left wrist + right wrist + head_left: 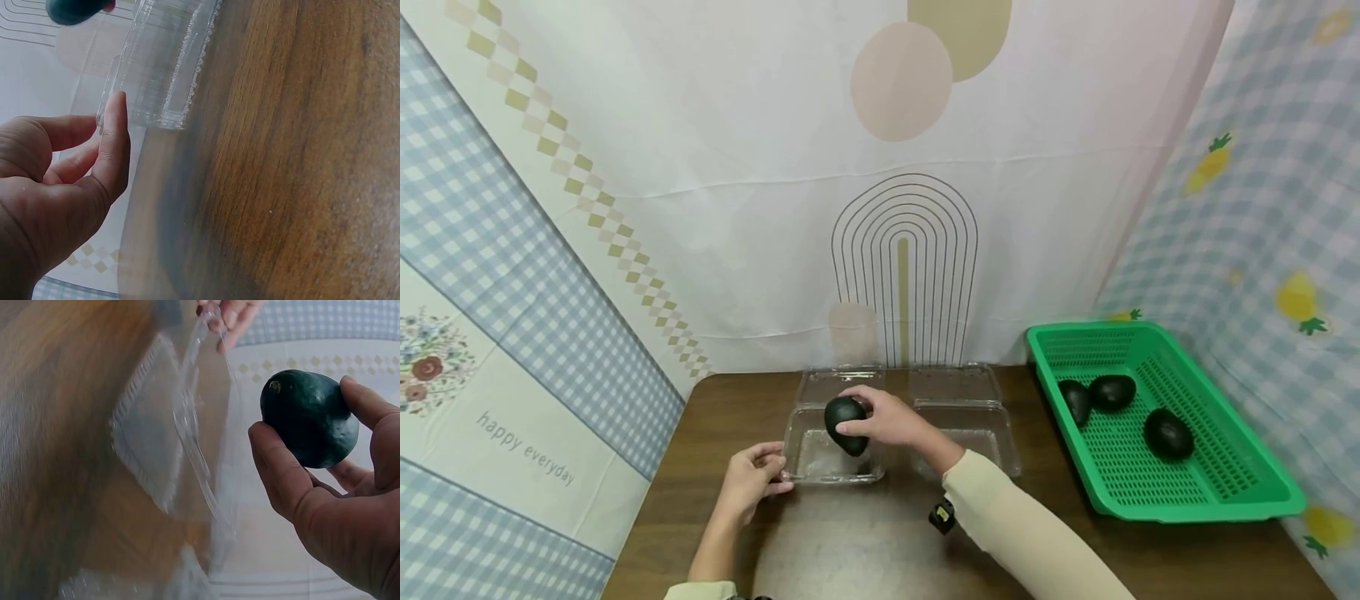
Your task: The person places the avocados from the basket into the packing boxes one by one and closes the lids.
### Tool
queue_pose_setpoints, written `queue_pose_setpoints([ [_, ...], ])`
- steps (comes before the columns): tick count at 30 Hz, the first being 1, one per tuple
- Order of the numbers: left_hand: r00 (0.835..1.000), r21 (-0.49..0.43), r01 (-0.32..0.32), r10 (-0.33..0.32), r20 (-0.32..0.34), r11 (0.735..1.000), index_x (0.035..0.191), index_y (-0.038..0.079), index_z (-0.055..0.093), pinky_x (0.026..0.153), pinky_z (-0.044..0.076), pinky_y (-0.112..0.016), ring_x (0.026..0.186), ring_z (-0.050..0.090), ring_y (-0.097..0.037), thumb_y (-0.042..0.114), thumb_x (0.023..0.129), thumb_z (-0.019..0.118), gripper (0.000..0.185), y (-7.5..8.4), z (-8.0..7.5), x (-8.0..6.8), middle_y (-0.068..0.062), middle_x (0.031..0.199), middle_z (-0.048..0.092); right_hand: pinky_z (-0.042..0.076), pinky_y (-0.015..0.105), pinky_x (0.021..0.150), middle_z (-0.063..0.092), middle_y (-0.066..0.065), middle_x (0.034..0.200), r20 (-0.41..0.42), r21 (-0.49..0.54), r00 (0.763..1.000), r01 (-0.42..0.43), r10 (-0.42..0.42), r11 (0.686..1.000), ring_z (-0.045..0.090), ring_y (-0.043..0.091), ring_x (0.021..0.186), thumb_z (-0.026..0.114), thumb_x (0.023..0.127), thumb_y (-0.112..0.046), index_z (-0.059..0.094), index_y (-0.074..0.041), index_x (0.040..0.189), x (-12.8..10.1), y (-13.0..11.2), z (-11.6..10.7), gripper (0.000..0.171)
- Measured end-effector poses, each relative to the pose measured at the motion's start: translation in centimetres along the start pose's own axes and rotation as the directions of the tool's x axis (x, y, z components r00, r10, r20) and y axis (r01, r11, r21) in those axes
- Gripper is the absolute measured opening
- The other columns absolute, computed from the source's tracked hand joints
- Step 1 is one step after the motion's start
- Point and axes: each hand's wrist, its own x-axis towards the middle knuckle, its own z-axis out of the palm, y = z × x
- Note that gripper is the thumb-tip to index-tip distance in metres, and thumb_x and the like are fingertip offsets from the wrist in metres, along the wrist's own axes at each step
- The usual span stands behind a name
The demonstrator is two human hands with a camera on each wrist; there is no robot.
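Note:
My right hand [891, 417] grips a dark green avocado [846, 423] between thumb and fingers, above an open clear plastic container [835, 479]. In the right wrist view the avocado [309, 419] shows its stem end, apart from the container's rim [194, 431]. At the container's left front corner, my left hand [751, 479] pinches the rim. The left wrist view shows the thumb and fingers of this hand [69, 169] on either side of the clear edge [112, 75].
To the right of the first container stands a second open clear container [966, 437]. A green plastic basket [1195, 508] at the right holds several dark avocados [1168, 434]. Everything stands on a brown wooden table [865, 542], with a printed cloth [737, 275] hanging behind.

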Motion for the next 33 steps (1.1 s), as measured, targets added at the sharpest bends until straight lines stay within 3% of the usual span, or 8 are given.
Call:
queue_pose_setpoints([
  [7,1.0,0.007,0.002,-0.002,0.004,1.0,0.136,-0.016,0.054,0.064,0.067,-0.03,0.073,0.064,-0.017,-0.011,0.098,0.057,0.038,-0.1,0.0,0.0,-0.015,0.095,0.062,0.066,0.045,0.074,0.07,0.017,0.118,-0.017,-0.043,0.999,-0.032,0.031,0.999,0.068,0.021,0.094,0.079,0.092,-0.028,0.059,-0.014,0.139,1.0,0.4,2.1,0.053],
  [13,1.0,0.001,0.006,-0.006,-0.001,1.0,0.135,-0.016,0.054,0.064,0.067,-0.029,0.073,0.064,-0.016,-0.012,0.098,0.056,0.037,-0.2,0.0,0.1,-0.015,0.095,0.062,0.062,0.034,0.075,0.069,0.015,0.123,-0.017,-0.13,0.997,-0.071,0.069,0.989,0.065,0.023,0.101,0.08,0.091,-0.03,0.059,-0.012,0.138,2.0,-0.1,2.9,0.054],
  [19,1.0,-0.005,0.005,-0.005,-0.002,1.0,0.134,-0.016,0.055,0.064,0.067,-0.029,0.072,0.064,-0.016,-0.012,0.098,0.056,0.037,-0.1,0.1,0.3,-0.015,0.094,0.062,0.063,0.037,0.08,0.066,0.016,0.13,-0.006,-0.212,0.994,-0.112,0.113,0.971,0.066,0.028,0.107,0.081,0.09,-0.032,0.06,-0.014,0.138,2.8,-0.9,2.8,0.055],
  [25,1.0,0.002,0.003,-0.003,0.012,1.0,0.135,-0.016,0.054,0.064,0.067,-0.03,0.072,0.063,-0.015,-0.012,0.098,0.056,0.038,0.1,0.1,0.3,-0.016,0.096,0.062,0.068,0.043,0.066,0.061,0.019,0.13,0.046,-0.113,0.978,-0.199,0.205,0.973,0.067,0.03,0.099,0.082,0.09,-0.027,0.057,-0.009,0.135,3.3,-1.3,3.2,0.055],
  [33,1.0,0.0,-0.001,0.001,0.013,1.0,0.135,-0.017,0.053,0.064,0.067,-0.029,0.072,0.063,-0.015,-0.012,0.098,0.056,0.038,0.1,-0.1,0.0,-0.015,0.095,0.063,0.068,0.046,0.066,0.056,0.021,0.121,0.071,-0.086,0.963,-0.252,0.259,0.964,0.068,0.035,0.09,0.082,0.089,-0.017,0.052,-0.004,0.123,4.1,-1.7,4.4,0.047],
])
